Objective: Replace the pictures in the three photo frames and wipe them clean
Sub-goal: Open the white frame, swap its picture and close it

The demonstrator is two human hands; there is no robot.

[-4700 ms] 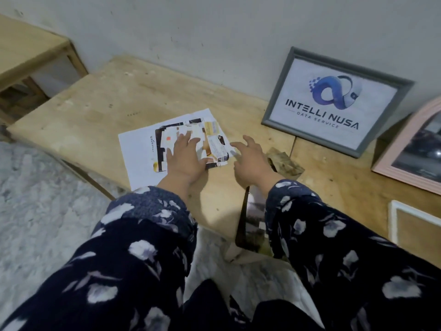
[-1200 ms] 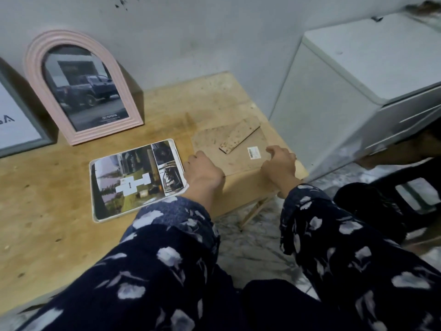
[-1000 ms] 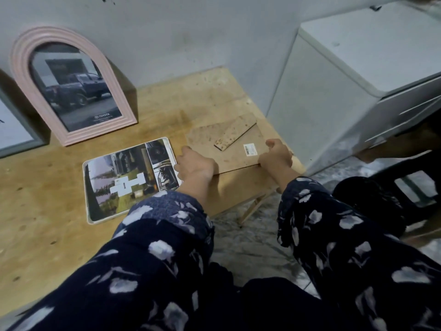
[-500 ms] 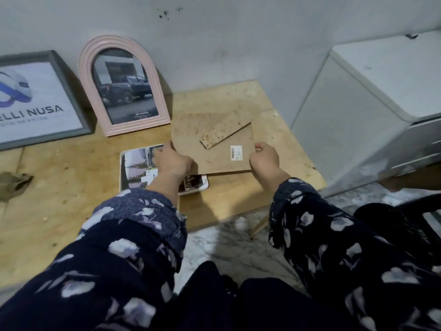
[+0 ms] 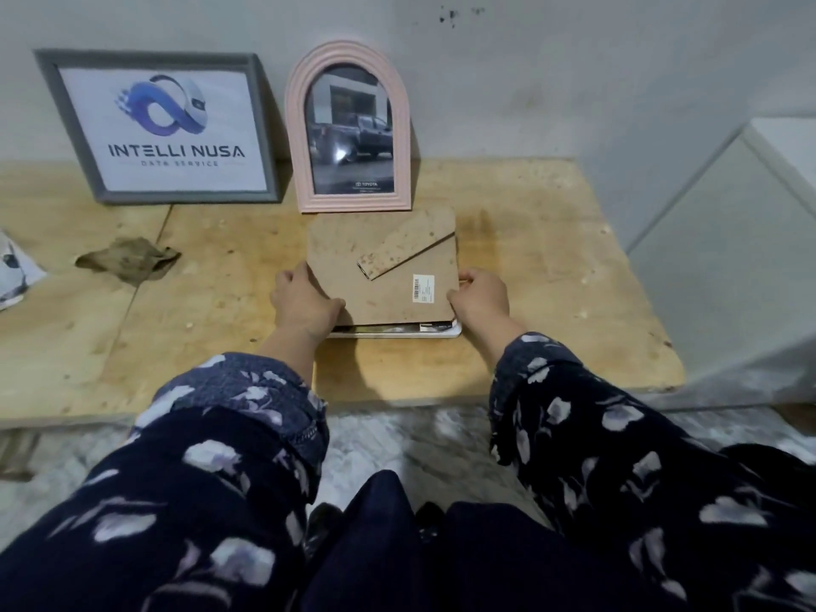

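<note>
**Backing board goes down onto the third frame**

The left hand (image 5: 304,302) and the right hand (image 5: 479,298) each form a grip clamped on opposite side edges of the backing board (image 5: 375,258), fingers curled round its rim. The board hangs just above, or partly on, the white frame (image 5: 397,331), which lies face down on the table (image 5: 552,302) directly beneath the grip; only the frame's near rim and a strip of the picture show under the board.

The board looks thin, stiff and light, likely pressed fibre, with a folding stand strut (image 5: 406,249) and a barcode sticker (image 5: 423,288) on its upper face. Edge holds at mid-length, as now, seem right: they keep it flat so that it can drop square into the recess. The frame's front may be glass and so fragile, though that cannot be seen from here.

Just beyond the grip stands the pink arched frame (image 5: 349,125), very near the board's far edge, so a forward slide risks knocking it. Farther to the left leans the grey frame (image 5: 159,125), with a crumpled cloth (image 5: 128,260) lying well left of the left hand. To the right, bare table runs to its edge beside a white cabinet (image 5: 728,258), giving the freest room.
</note>
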